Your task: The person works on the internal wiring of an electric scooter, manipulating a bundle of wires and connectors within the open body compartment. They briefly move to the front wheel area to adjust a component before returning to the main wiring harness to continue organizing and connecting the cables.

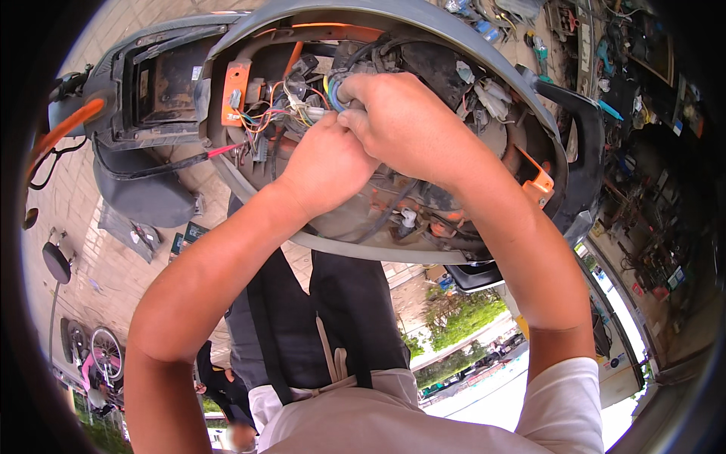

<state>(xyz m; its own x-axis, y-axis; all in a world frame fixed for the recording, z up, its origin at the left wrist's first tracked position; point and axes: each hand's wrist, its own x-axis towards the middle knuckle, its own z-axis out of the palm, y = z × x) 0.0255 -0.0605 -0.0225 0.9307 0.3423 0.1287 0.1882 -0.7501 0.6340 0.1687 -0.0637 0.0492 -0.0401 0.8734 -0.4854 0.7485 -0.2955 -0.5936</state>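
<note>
Both of my hands are inside the opened body of a scooter (pixel 348 248), among its wiring. My right hand (pixel 412 125) is closed, its bent fingers around a bundle of blue and yellow-green wires (pixel 333 92). Against its thumb rests my left hand (pixel 330 163), fingers curled in; what they pinch is hidden. A white connector (pixel 314 114) shows just beyond the left hand. Further left, thin coloured wires (pixel 261 115) run toward an orange metal bracket (pixel 236 92). A black cable with a red end (pixel 219 150) reaches in over the left rim.
An open black compartment (pixel 168 83) lies left of the cavity. On the right are another orange bracket (pixel 538 185) and a black grab rail (pixel 582 144). Tools and parts (pixel 541 53) lie on the ground at the upper right. Behind me, a person (pixel 223 386) and a bicycle (pixel 106 354) show.
</note>
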